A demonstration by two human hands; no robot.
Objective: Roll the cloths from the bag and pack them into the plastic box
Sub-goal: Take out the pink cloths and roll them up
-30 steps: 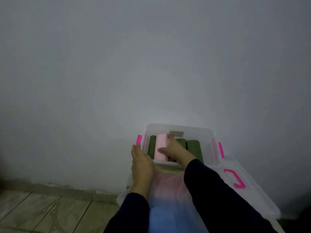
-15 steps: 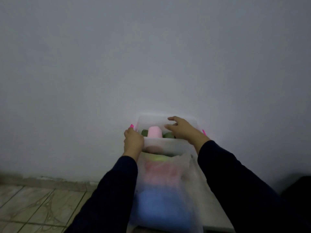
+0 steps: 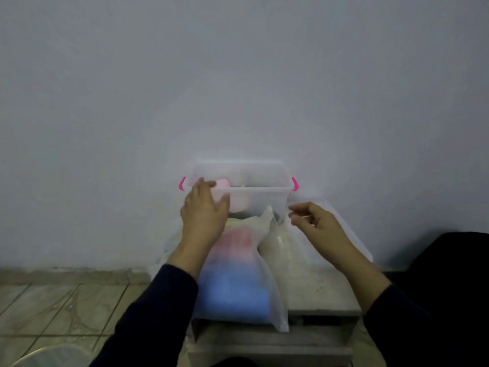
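A clear plastic box (image 3: 260, 194) with pink clips stands against the wall on a small table. A rolled pink cloth (image 3: 225, 184) shows over its near rim. In front of it lies a translucent bag (image 3: 238, 274) holding blue, pink and yellow-green cloths. My left hand (image 3: 203, 210) hovers with straight fingers at the box's near left corner, above the bag's mouth, holding nothing. My right hand (image 3: 313, 221) is to the right of the bag's raised top, fingers loosely curled; whether it pinches the thin plastic is unclear.
The box's clear lid (image 3: 341, 229) lies on the table to the right, under my right forearm. The grey table (image 3: 317, 287) has an open shelf below. Tiled floor (image 3: 66, 308) is at left, a round rim at bottom left, and a dark object (image 3: 455, 260) at right.
My right hand has come out of the box and back to the right of the bag. My left hand has left the box's left rim. The view has dropped lower.
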